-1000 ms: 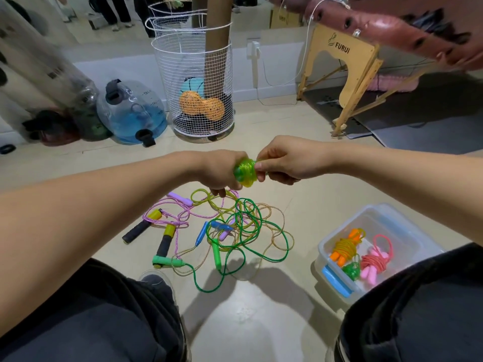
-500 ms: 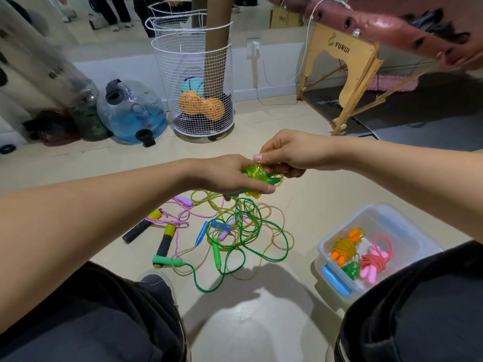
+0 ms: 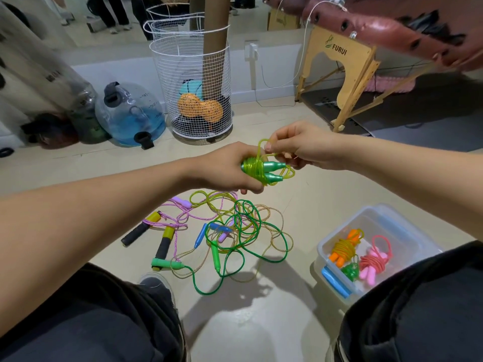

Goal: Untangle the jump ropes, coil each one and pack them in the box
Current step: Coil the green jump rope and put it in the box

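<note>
Writing first: "FURUI" with a small leaf logo is printed on the wooden leg panel (image 3: 339,52) of the padded bench, up and right of the hands; the clear blue water jug (image 3: 130,114), up and left of them, carries faint measuring marks too small to read. Since a moment ago the green jump rope (image 3: 262,171) has turned in the grip, so that its two green handles now point right, side by side, with the yellow-green cord wound round their middle. The left hand (image 3: 230,167) grips the wound bundle. The right hand (image 3: 303,147), which earlier sat closer against the bundle, has lifted a little and pinches a loose loop of cord standing up just above it. Below both hands, on the floor, lies the tangle of ropes (image 3: 235,231): pink, dark green, yellow and pale cords, with black-and-yellow, blue, lilac and green handles, unchanged. Below the right hand, well apart, the clear plastic box (image 3: 407,231) holds three coiled ropes: orange (image 3: 344,248), pink (image 3: 372,265) and a small green one (image 3: 350,271). Above the left hand, a white wire basket (image 3: 192,74) holds an orange peanut-shaped ball and a teal ball, around a cardboard tube.
</note>
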